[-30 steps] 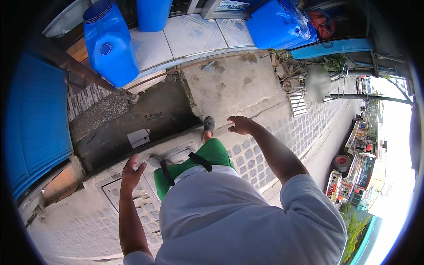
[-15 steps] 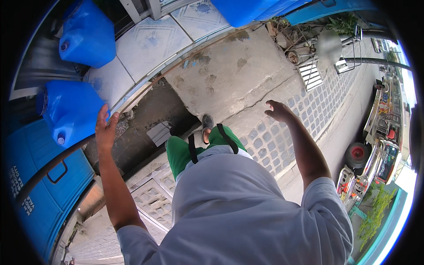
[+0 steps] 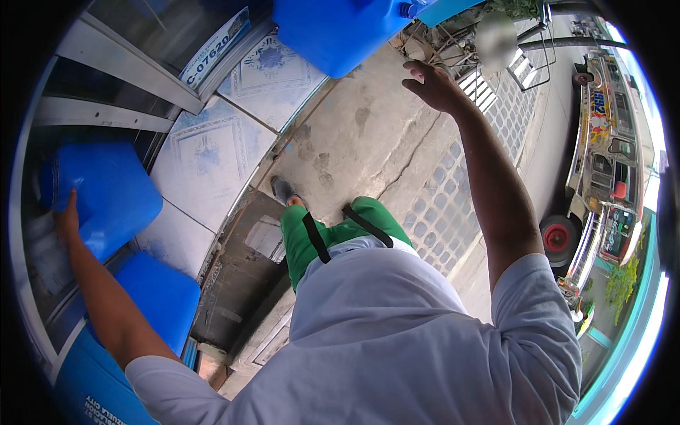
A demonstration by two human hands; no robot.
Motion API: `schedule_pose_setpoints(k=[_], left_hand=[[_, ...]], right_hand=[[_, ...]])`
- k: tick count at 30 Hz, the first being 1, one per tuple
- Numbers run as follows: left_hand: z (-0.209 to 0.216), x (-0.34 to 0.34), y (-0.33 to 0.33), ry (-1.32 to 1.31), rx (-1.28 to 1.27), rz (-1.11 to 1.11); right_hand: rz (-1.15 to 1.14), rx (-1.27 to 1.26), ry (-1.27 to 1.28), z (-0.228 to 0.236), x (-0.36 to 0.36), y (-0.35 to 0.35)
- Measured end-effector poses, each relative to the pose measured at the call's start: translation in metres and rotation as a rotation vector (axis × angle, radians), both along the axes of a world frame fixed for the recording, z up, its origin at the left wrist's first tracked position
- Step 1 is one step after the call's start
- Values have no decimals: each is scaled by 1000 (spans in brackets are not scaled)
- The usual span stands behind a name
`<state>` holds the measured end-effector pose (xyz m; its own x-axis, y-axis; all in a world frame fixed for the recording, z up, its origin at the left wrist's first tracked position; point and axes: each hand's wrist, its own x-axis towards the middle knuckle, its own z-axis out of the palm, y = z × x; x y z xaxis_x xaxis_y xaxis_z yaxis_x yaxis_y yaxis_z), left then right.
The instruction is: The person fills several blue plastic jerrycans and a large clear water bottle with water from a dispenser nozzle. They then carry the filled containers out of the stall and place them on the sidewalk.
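Note:
On the far left, my left hand (image 3: 67,219) is against the near left side of a blue plastic water jug (image 3: 117,188), one finger lying up its face. The rest of that hand's fingers are partly hidden, and the grip looks closed on the jug. A second blue jug (image 3: 166,294) stands just nearer, beside my left forearm. My right hand (image 3: 431,85) is held out in the air ahead, fingers apart and holding nothing. Beyond it to the left is a large blue jug (image 3: 340,28) with a small capped spout.
A white and blue tiled ledge (image 3: 209,152) runs beside a metal door frame (image 3: 131,64). My feet are by a sunken gap (image 3: 244,283) in the concrete (image 3: 340,134). A metal frame (image 3: 531,64) and scrap lie ahead right. A jeepney (image 3: 602,163) stands on the road.
I have stepped forward and turned left. My left hand has gone from free air to the far-left jug. My right arm has stretched further ahead.

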<state>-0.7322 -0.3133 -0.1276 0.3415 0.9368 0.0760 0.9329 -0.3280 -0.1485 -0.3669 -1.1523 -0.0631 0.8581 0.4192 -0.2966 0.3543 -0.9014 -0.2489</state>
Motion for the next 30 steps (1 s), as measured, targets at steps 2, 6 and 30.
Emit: schedule_pose_setpoints(k=[2,6,30], left_hand=[[-8,5,52,-85,-160,230],[-27,-27,95,-29,-100,86],[86,28,-228,-15,-727,-397]], right_hand=[[11,25,-33,-3,10,32],[32,141,42,-30,19,82],[109,249,-765,-23,180,139]])
